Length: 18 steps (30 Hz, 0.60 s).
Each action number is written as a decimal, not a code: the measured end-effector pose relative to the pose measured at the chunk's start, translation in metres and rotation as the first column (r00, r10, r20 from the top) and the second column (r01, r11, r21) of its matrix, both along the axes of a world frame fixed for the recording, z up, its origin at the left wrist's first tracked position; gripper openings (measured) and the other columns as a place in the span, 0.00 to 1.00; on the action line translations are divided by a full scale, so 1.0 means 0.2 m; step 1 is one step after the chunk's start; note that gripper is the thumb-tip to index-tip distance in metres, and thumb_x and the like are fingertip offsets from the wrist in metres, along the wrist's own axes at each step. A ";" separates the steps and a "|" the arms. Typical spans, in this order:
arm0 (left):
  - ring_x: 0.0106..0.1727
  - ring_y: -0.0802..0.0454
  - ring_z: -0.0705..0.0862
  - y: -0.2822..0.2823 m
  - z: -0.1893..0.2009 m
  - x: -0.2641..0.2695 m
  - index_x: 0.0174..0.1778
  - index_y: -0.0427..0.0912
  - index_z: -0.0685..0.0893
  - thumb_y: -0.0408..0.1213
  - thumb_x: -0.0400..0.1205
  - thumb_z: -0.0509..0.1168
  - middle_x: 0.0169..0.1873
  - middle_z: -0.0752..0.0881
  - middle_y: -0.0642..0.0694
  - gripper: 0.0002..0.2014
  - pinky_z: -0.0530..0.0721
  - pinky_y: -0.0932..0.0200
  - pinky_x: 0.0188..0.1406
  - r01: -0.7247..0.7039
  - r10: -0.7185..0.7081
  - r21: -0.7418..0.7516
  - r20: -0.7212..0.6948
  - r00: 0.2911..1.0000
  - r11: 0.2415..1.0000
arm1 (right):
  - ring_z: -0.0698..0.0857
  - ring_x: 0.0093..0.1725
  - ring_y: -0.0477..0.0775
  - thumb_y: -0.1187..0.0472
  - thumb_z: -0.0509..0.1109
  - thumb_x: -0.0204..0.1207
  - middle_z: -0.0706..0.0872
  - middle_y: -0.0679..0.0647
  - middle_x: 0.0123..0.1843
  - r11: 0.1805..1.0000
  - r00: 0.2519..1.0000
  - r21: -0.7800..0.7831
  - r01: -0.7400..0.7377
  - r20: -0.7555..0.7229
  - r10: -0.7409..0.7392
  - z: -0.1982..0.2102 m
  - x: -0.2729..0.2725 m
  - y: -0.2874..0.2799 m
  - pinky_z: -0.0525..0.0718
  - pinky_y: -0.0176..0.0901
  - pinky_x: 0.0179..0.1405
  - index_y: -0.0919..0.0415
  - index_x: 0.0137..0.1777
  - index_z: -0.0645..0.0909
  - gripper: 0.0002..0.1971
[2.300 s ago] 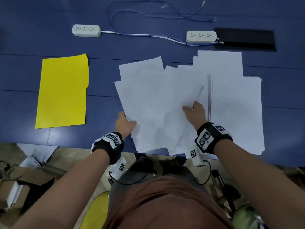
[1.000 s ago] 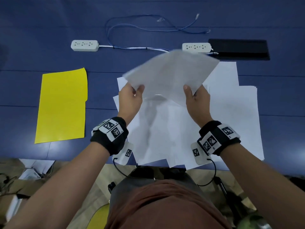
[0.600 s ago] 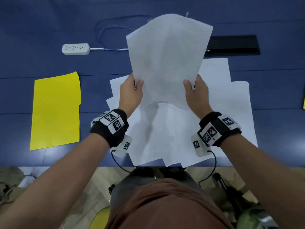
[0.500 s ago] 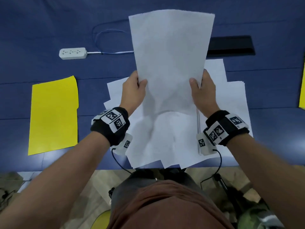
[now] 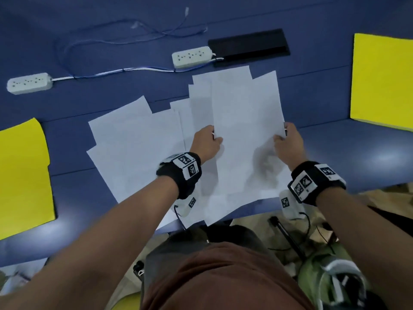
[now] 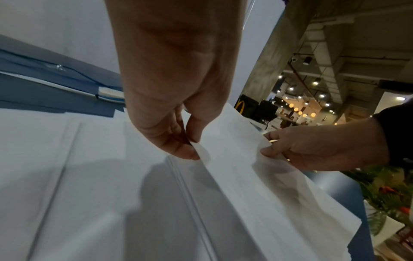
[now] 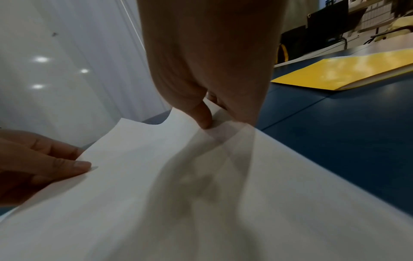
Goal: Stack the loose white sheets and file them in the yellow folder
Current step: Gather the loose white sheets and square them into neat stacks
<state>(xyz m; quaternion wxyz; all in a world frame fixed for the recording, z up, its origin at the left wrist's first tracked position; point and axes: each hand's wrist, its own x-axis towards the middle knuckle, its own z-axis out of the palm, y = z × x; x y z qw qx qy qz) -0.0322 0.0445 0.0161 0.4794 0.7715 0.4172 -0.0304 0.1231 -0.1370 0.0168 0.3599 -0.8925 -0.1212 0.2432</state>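
White paper is at the centre: a small bunch of white sheets (image 5: 245, 130) is held by both hands just above the blue table (image 5: 357, 153), over the right part of the spread. The left hand (image 5: 206, 143) pinches the bunch's left edge between thumb and fingertips, and the right hand (image 5: 288, 144) pinches the right edge the same way; the left wrist view shows both thumbs on top of the paper and the fingers curled beneath. The held bunch sags slightly between the two grips.

Under and to the left of it, more loose white sheets (image 5: 134, 148) lie fanned and overlapping on the table, some jutting past the near edge.

A flat yellow paper folder (image 5: 22, 175) lies closed at the left of the table, well apart from the sheets. A second yellow folder (image 5: 382, 81) lies at the right, also apart from them; the right wrist view shows it flat on the blue surface.

Beyond the sheets, a white power strip (image 5: 192, 56) sits just beside a black rectangular panel (image 5: 248, 46) set in the table. Another white power strip (image 5: 29, 82) lies further left, joined to the first by a thin white and blue cable (image 5: 111, 71).

Black wrist bands with square printed markers (image 5: 187, 167) sit on both forearms.
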 end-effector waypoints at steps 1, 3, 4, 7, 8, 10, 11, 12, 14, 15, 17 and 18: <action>0.32 0.49 0.73 -0.03 -0.03 0.03 0.39 0.40 0.72 0.34 0.84 0.65 0.30 0.73 0.49 0.10 0.76 0.58 0.33 0.001 -0.001 -0.012 -0.019 1.000 1.000 | 0.77 0.51 0.51 0.68 0.60 0.82 0.81 0.53 0.59 1.000 1.000 -0.022 -0.003 -0.009 0.003 -0.03 0.03 -0.03 0.71 0.34 0.46 0.63 0.73 0.72 0.19; 0.35 0.45 0.78 -0.08 -0.07 0.08 0.49 0.33 0.77 0.35 0.82 0.67 0.33 0.78 0.44 0.08 0.84 0.48 0.43 -0.002 0.000 -0.049 -0.055 0.998 0.999 | 0.77 0.51 0.51 0.68 0.60 0.82 0.80 0.54 0.61 0.998 0.999 -0.061 -0.011 -0.037 0.009 -0.07 0.07 -0.08 0.72 0.36 0.47 0.63 0.74 0.70 0.20; 0.37 0.44 0.80 -0.10 -0.10 0.10 0.53 0.32 0.78 0.35 0.82 0.67 0.36 0.79 0.42 0.10 0.87 0.44 0.47 -0.009 0.003 -0.069 -0.077 0.997 0.998 | 0.77 0.50 0.52 0.68 0.60 0.82 0.80 0.55 0.61 0.997 0.998 -0.075 -0.016 -0.056 0.012 -0.09 0.09 -0.10 0.72 0.38 0.46 0.63 0.74 0.70 0.20; 0.44 0.40 0.85 -0.14 -0.13 0.14 0.57 0.34 0.79 0.34 0.80 0.69 0.42 0.82 0.41 0.12 0.88 0.41 0.52 -0.032 0.021 -0.112 -0.104 0.994 0.993 | 0.78 0.49 0.52 0.71 0.60 0.81 0.80 0.54 0.58 0.996 0.995 -0.083 -0.030 -0.092 0.023 -0.13 0.13 -0.14 0.73 0.37 0.44 0.62 0.72 0.70 0.20; 0.45 0.40 0.86 -0.15 -0.14 0.15 0.57 0.35 0.79 0.33 0.79 0.69 0.43 0.83 0.41 0.12 0.88 0.42 0.52 -0.036 0.025 -0.111 -0.102 0.994 0.993 | 0.78 0.49 0.52 0.71 0.60 0.80 0.81 0.53 0.57 0.996 0.996 -0.082 -0.031 -0.090 0.023 -0.14 0.14 -0.15 0.72 0.36 0.43 0.62 0.72 0.70 0.20; 0.44 0.42 0.85 -0.16 -0.15 0.16 0.57 0.34 0.79 0.31 0.79 0.69 0.43 0.83 0.41 0.12 0.88 0.45 0.51 -0.036 0.027 -0.095 -0.098 0.995 0.995 | 0.77 0.51 0.52 0.71 0.59 0.79 0.80 0.51 0.56 0.995 0.996 -0.091 -0.037 -0.079 0.030 -0.16 0.16 -0.15 0.71 0.34 0.44 0.61 0.71 0.71 0.20; 0.44 0.44 0.84 -0.16 -0.16 0.16 0.58 0.34 0.79 0.31 0.79 0.69 0.43 0.83 0.41 0.13 0.87 0.46 0.51 -0.034 0.026 -0.082 -0.101 0.995 0.996 | 0.77 0.52 0.52 0.71 0.59 0.79 0.80 0.50 0.55 0.995 0.996 -0.096 -0.041 -0.080 0.034 -0.17 0.16 -0.16 0.71 0.34 0.45 0.61 0.71 0.71 0.20; 0.44 0.44 0.83 -0.16 -0.17 0.16 0.59 0.34 0.79 0.31 0.78 0.70 0.44 0.83 0.41 0.14 0.87 0.46 0.51 -0.032 0.025 -0.071 -0.103 0.994 0.997 | 0.78 0.52 0.52 0.72 0.59 0.78 0.80 0.49 0.55 0.995 0.996 -0.094 -0.046 -0.086 0.038 -0.17 0.17 -0.16 0.72 0.36 0.46 0.61 0.71 0.71 0.21; 0.47 0.42 0.85 -0.17 -0.17 0.16 0.62 0.34 0.77 0.30 0.78 0.70 0.46 0.84 0.39 0.17 0.88 0.46 0.52 -0.034 0.027 -0.071 -0.104 0.994 0.997 | 0.79 0.51 0.52 0.73 0.60 0.77 0.81 0.49 0.55 0.994 0.995 -0.096 -0.049 -0.094 0.040 -0.19 0.17 -0.16 0.74 0.36 0.42 0.60 0.71 0.70 0.23; 0.49 0.41 0.86 -0.18 -0.18 0.16 0.64 0.35 0.75 0.30 0.78 0.70 0.47 0.84 0.39 0.19 0.88 0.46 0.52 -0.039 0.030 -0.079 -0.105 0.994 0.996 | 0.80 0.51 0.52 0.73 0.60 0.76 0.81 0.50 0.56 0.994 0.995 -0.100 -0.049 -0.096 0.039 -0.20 0.17 -0.16 0.74 0.36 0.42 0.59 0.72 0.70 0.24; 0.50 0.42 0.86 -0.18 -0.19 0.15 0.69 0.37 0.71 0.30 0.78 0.71 0.47 0.83 0.41 0.24 0.88 0.46 0.51 -0.046 0.037 -0.080 -0.109 0.993 0.996 | 0.79 0.58 0.56 0.72 0.61 0.73 0.80 0.54 0.64 0.994 0.996 -0.095 -0.060 -0.076 0.053 -0.23 0.17 -0.16 0.75 0.39 0.52 0.59 0.73 0.69 0.27; 0.51 0.41 0.86 -0.19 -0.19 0.14 0.71 0.37 0.70 0.31 0.78 0.71 0.49 0.83 0.40 0.27 0.88 0.46 0.51 -0.048 0.040 -0.069 -0.112 0.993 0.996 | 0.77 0.63 0.59 0.72 0.62 0.72 0.77 0.57 0.68 0.992 0.997 -0.106 -0.068 -0.046 0.063 -0.24 0.17 -0.16 0.74 0.42 0.57 0.59 0.74 0.68 0.29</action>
